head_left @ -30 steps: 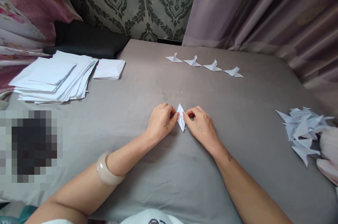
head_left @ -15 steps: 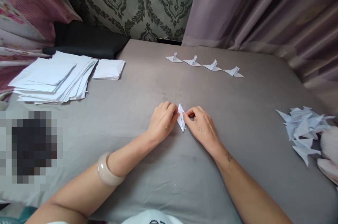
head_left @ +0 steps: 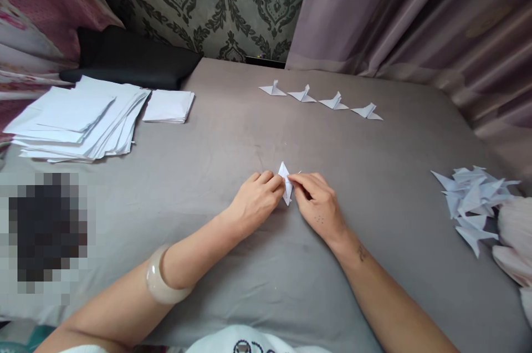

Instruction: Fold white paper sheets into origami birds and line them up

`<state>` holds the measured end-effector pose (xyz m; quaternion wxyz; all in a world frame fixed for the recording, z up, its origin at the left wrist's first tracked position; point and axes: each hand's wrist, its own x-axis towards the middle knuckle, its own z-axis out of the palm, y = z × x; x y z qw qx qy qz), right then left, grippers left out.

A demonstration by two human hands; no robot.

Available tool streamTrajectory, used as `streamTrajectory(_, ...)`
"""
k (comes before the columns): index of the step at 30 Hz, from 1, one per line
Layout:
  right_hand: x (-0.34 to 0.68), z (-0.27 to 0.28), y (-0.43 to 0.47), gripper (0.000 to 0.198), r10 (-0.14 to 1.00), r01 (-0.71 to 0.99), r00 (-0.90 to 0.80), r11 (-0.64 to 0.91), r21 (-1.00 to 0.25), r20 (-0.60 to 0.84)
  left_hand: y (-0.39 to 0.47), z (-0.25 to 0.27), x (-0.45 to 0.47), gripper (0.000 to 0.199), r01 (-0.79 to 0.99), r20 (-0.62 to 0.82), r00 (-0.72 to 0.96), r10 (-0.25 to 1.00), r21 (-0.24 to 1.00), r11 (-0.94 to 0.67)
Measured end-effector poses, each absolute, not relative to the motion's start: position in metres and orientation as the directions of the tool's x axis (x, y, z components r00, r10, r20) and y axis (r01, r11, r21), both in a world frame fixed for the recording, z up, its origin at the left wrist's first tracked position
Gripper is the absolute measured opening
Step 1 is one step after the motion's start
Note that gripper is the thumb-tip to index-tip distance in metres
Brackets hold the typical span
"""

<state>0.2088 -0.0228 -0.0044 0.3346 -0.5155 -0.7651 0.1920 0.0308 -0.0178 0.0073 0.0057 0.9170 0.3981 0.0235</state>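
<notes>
The left hand (head_left: 258, 199) and right hand (head_left: 319, 199) pinch opposite edges of the paper (head_left: 287, 190) between them on the surface (head_left: 208, 175), where uneven finger pressure could skew a crease.

On my remote feed I log left forearm (head_left: 211, 245) and right forearm (head_left: 386, 286) angling inward from below, left hand (head_left: 257, 200) back-up with fingers (head_left: 272, 182) curled, thumb hidden, right hand (head_left: 320, 203) pinched thumb toward index, fingertips (head_left: 291, 177) close together, dark marks near right wrist (head_left: 347, 242).
</notes>
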Motion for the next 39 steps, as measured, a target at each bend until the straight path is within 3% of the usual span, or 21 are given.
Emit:
streamTrajectory(7,0.208,-0.002,-0.031,0.035,0.925,0.755,-0.283,0.378,-0.535,0.254,-0.02,0.008,0.019,0.029,0.721,0.052,0.674,0.737,0.171,-0.672)
streamTrajectory(12,0.209,-0.001,-0.032,0.036,0.917,0.762,-0.287,0.393,-0.514,0.275,-0.021,0.01,0.015,0.03,0.732,0.046,0.66,0.75,0.186,-0.656)
streamTrajectory(21,0.204,0.003,-0.034,0.039,0.875,0.854,-0.434,0.475,-0.211,0.212,-0.016,-0.001,0.014,0.033,0.712,0.168,0.658,0.734,0.176,-0.679)
streamTrajectory(24,0.205,0.004,-0.033,0.039,0.871,0.842,-0.453,0.488,-0.229,0.192,-0.015,-0.001,0.013,0.034,0.683,0.135,0.698,0.703,0.166,-0.711)
streamTrajectory(29,0.213,0.004,-0.03,0.04,0.9,0.824,-0.4,0.435,-0.363,0.171,-0.016,0.002,0.015,0.036,0.694,0.076,0.703,0.707,0.144,-0.706)
streamTrajectory(39,0.208,0.003,-0.037,0.039,0.858,0.836,-0.477,0.51,-0.205,0.188,-0.014,0.004,0.012,0.035,0.637,0.203,0.718,0.666,0.194,-0.746)
